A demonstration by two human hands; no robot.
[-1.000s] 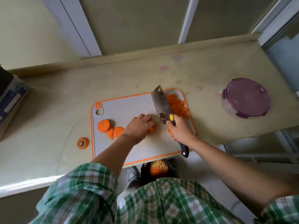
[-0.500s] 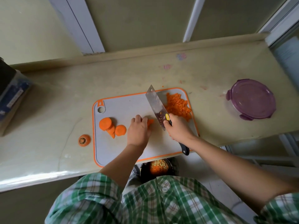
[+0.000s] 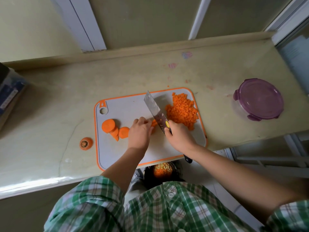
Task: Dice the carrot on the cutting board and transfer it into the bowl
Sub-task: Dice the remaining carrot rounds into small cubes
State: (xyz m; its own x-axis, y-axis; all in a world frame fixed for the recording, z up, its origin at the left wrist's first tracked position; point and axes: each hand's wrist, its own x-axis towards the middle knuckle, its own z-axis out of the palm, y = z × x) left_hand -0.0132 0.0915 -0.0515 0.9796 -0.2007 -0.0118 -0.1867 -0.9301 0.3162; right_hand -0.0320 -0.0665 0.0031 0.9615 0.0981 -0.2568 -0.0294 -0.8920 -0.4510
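Observation:
A grey cutting board (image 3: pixel 130 106) with an orange rim lies on the counter. My left hand (image 3: pixel 139 133) presses curled fingers on a small carrot piece (image 3: pixel 153 123) at the board's middle. My right hand (image 3: pixel 179 137) grips the handle of a cleaver (image 3: pixel 154 111), whose blade stands right beside the left fingers. A heap of diced carrot (image 3: pixel 182 111) fills the board's right side. Thick carrot slices (image 3: pixel 113 128) lie on its left. A dark bowl (image 3: pixel 163 171) holding diced carrot sits below the counter's near edge, partly hidden by my shirt.
A carrot end (image 3: pixel 86 143) lies on the counter left of the board. A container with a purple lid (image 3: pixel 258 99) stands at the right. A boxy object (image 3: pixel 10 97) sits at the far left edge. The wall runs behind the counter.
The cleaver's blade has shifted slightly left across the board toward my left fingers. My left hand stayed on the carrot piece. The camera view has drifted.

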